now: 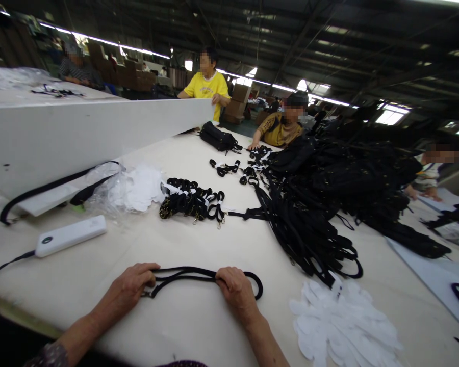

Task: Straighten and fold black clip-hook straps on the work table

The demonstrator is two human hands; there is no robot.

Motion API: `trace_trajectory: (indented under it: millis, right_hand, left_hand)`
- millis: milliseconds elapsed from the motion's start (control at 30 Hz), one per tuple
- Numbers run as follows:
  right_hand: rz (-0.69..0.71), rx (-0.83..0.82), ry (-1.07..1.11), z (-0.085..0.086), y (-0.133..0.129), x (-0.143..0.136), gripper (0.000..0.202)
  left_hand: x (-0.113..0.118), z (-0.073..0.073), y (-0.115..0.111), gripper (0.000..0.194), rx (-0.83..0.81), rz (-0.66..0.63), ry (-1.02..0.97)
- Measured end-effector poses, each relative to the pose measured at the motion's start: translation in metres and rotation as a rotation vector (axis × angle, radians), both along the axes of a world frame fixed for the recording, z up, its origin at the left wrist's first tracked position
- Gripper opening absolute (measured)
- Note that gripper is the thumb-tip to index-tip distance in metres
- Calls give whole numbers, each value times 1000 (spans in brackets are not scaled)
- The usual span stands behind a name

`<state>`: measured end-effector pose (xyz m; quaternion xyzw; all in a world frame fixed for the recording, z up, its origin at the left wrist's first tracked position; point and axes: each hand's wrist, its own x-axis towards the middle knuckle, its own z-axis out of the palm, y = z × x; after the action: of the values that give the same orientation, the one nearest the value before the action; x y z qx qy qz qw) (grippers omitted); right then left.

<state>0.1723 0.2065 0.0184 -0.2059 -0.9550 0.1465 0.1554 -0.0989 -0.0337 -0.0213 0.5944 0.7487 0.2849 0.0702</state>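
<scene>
A black strap [187, 276] lies folded into a long loop on the cream table [199, 326], stretched between both my hands. My left hand [132, 287] pinches its left end, where a small metal clasp shows. My right hand [235, 288] grips the strap near its right end, and a short loop sticks out past my fingers. To the right of my right hand sits a pile of white paper pieces [344, 321].
A white power bank [71, 235] with a cable lies to the left. Bundled black straps [193, 200], a heap of loose straps [309, 229] and a large pile of black bags [352, 168] fill the middle and right. Other people work across the table.
</scene>
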Motion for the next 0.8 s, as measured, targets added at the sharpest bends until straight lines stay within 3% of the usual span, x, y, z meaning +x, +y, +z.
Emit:
trace_trajectory:
  millis: [133,267,533,667,800]
  right_hand:
    - [7,17,15,-2,1,0,5]
    - [7,34,16,-3,1,0,6]
    - [79,25,36,4,-2,11,13]
    - [70,35,70,4,-4,16,25]
    - [44,39,93,3,-4,18,22]
  left_hand:
    - [10,10,0,18,-13,15,69]
    - [22,13,2,19,-1,86,146]
    - [2,-17,-5,15,7,34,158]
    - [-7,-24,-8,18,7,24,173]
    - [-13,-31,-9,21,12,14,180]
